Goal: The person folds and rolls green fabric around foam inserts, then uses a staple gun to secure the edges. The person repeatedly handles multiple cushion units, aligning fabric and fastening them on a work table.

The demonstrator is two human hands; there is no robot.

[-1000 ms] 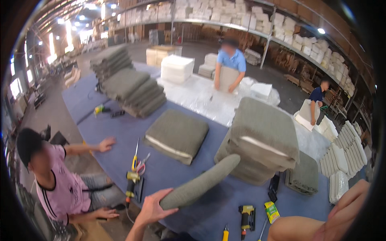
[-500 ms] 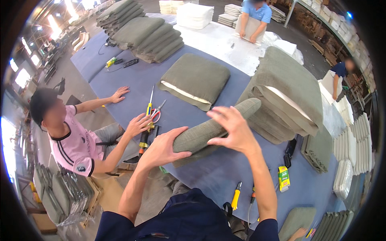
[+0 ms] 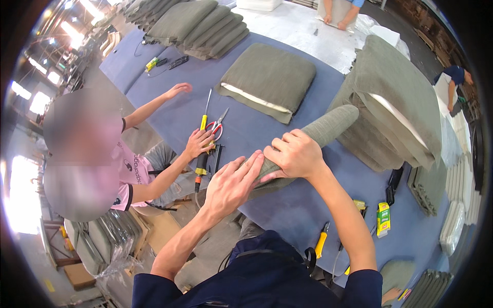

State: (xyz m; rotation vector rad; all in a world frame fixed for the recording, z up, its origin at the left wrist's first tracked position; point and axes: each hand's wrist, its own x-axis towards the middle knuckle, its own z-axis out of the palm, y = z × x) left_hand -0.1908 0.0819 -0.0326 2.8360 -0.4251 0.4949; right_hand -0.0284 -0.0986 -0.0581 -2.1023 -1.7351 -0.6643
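A grey-green fabric cushion (image 3: pixel 334 123) stands on its narrow edge on the table in front of me. My left hand (image 3: pixel 231 187) lies along its near end with fingers straight and pressed together, thumb hidden. My right hand (image 3: pixel 298 154) pinches the cushion's upper edge with bent fingers, close beside the left fingertips. Beyond them a second cushion (image 3: pixel 269 77) lies flat, white filling showing along its open near edge. To the right leans a stack of cushions (image 3: pixel 395 97), one also with a white strip showing.
On the left, a co-worker's hand (image 3: pixel 199 143) rests by red-handled scissors (image 3: pixel 218 126) and a long screwdriver (image 3: pixel 206 110). A yellow-handled tool (image 3: pixel 321 241) and yellow-green box (image 3: pixel 383 219) lie at right. Another cushion pile (image 3: pixel 200 25) stands at the far left of the blue table (image 3: pixel 154 87).
My right hand has come down from beside the cushion and closed on its edge. My left hand has slid up against it. The co-worker's far hand has lifted off the table.
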